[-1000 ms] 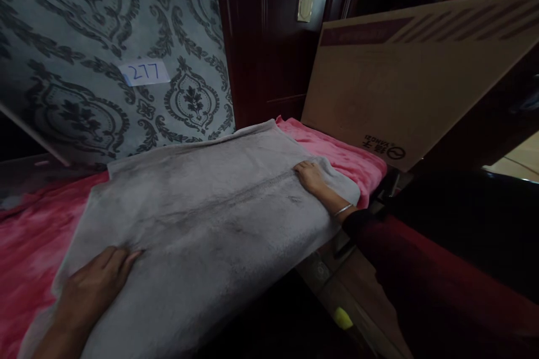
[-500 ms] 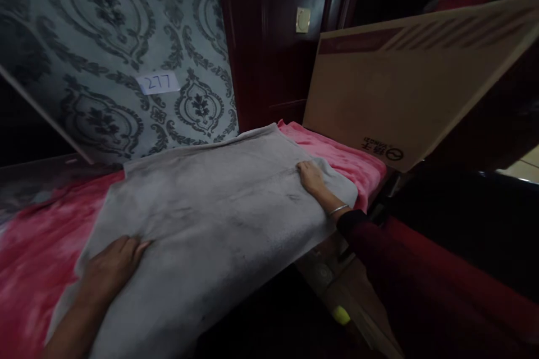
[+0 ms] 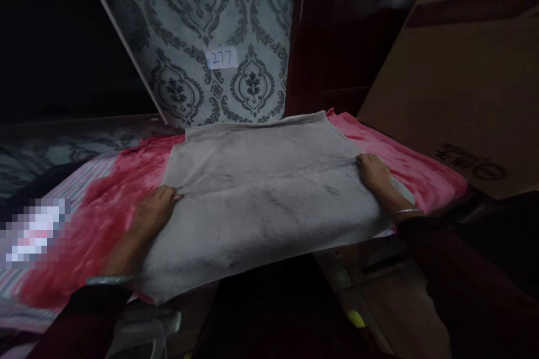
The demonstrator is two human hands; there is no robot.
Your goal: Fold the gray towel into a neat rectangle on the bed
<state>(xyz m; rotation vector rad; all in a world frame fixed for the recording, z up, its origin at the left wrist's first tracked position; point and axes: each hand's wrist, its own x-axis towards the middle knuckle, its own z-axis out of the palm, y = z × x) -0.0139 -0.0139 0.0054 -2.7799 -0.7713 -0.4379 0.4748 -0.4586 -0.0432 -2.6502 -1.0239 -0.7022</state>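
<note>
A grey plush cloth [image 3: 261, 190] lies spread over a pink blanket [image 3: 113, 207], its near edge hanging over the front. My left hand [image 3: 154, 213] pinches the cloth near its left side, fingers closed. Near the right side, my right hand [image 3: 374, 174] grips the same cloth with curled fingers. A crease runs taut between the two hands. Pink blanket shows beyond the cloth on both sides. What lies beneath the blanket is mostly hidden.
A large cardboard box [image 3: 463, 84] leans at the right. Behind the cloth are patterned wallpaper [image 3: 185, 11], a paper label reading 277 [image 3: 222, 58] and a dark red door [image 3: 337, 39]. Striped fabric [image 3: 90, 171] lies at the left. A dark panel [image 3: 63, 39] stands at upper left.
The view has swung left, so the scene sits further right. My left hand has moved away from me along the cloth's left side. Both hands still grip the cloth.
</note>
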